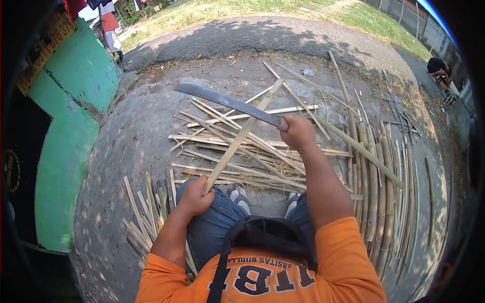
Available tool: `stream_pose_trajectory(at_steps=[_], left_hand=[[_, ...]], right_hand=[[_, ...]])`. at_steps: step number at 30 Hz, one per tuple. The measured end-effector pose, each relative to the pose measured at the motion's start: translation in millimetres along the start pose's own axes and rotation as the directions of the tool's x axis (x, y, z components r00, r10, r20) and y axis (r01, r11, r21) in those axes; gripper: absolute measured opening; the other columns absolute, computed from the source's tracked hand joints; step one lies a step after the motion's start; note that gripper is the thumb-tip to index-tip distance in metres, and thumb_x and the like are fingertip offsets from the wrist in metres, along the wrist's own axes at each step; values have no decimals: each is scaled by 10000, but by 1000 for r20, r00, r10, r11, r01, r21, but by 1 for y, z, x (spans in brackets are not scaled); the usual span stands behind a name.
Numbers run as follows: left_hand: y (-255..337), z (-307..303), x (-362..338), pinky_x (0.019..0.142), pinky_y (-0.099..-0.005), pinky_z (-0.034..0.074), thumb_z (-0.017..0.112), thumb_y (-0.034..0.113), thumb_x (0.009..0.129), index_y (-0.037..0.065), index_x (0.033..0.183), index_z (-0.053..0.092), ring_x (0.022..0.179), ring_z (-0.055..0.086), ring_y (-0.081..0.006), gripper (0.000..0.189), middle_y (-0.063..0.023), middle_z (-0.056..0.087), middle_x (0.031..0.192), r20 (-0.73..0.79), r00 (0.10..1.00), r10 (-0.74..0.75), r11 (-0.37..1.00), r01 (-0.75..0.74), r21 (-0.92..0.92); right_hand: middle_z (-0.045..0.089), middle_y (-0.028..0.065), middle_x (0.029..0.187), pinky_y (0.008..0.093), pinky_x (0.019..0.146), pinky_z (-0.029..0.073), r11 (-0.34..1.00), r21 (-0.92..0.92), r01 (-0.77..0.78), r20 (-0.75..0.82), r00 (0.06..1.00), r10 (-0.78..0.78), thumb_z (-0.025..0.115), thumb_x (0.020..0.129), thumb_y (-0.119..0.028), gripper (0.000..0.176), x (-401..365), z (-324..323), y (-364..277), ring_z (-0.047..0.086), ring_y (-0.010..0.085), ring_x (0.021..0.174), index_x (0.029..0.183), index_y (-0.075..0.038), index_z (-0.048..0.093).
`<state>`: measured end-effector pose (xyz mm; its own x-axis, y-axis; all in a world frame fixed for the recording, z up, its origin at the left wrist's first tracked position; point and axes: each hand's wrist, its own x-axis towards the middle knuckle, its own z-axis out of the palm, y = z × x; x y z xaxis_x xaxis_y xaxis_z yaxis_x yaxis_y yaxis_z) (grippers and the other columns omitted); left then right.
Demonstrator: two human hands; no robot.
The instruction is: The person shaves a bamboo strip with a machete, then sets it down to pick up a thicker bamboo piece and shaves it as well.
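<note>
My left hand is closed round the lower end of a flat bamboo strip, which slants up and away to the right from above my left knee. In my right hand is the handle of a machete. Its long dark blade points left and crosses over the upper part of the strip in this view. Under both lies a loose pile of split bamboo strips on the ground, just beyond my feet.
More split strips lean beside my left leg. Whole bamboo poles lie in a row on the right. A green wall stands at the left, a paved road runs ahead, and a person bends down at the far right.
</note>
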<state>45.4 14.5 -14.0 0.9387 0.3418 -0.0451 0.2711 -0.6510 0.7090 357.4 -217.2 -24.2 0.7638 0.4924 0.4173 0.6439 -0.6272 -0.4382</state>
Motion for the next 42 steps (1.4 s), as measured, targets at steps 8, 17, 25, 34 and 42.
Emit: stream_pose_trajectory(at_steps=[8, 17, 25, 34, 42], left_hand=[[7, 0, 1, 660, -396, 482, 713, 137, 856, -5, 969, 620, 680, 595, -267, 204, -173, 622, 762, 21, 999, 34, 999, -34, 19], [9, -6, -5, 648, -333, 425, 682, 109, 880, 40, 929, 581, 710, 489, -140, 131, -24, 537, 762, 7, 1000, 11, 997, -10, -77], [44, -27, -24, 605, -313, 410, 669, 108, 909, 51, 866, 549, 674, 478, -106, 140, -27, 530, 705, -73, 997, 15, 991, -24, -129], [112, -60, -64, 580, -320, 408, 672, 92, 906, 36, 892, 567, 637, 471, -100, 120, -18, 532, 672, -127, 989, 79, 997, -78, 9], [146, -77, -90, 612, -269, 398, 694, 69, 903, 70, 870, 569, 692, 473, -61, 130, 14, 555, 743, -137, 990, 37, 999, -34, 25]], right_hand=[[733, 197, 885, 500, 754, 547, 914, 258, -313, -165, 918, 361, 712, 862, -331, 252, 13, -13, 25, 695, 432, 863, 990, -119, 758], [731, 160, 818, 423, 728, 534, 767, 598, -232, -156, 905, 396, 789, 839, -314, 290, 16, -14, 18, 701, 339, 773, 948, -50, 739], [673, 128, 745, 389, 696, 497, 706, 678, -206, -185, 881, 436, 795, 838, -318, 318, 12, -29, 25, 607, 239, 693, 886, -17, 709], [639, 83, 703, 376, 653, 465, 616, 779, -118, -227, 863, 452, 822, 835, -322, 350, 1, -39, 36, 547, 190, 657, 846, 0, 685], [664, 31, 740, 342, 652, 464, 459, 876, -146, -133, 842, 523, 819, 858, -285, 317, 0, -33, 57, 542, 131, 680, 859, 7, 698]])
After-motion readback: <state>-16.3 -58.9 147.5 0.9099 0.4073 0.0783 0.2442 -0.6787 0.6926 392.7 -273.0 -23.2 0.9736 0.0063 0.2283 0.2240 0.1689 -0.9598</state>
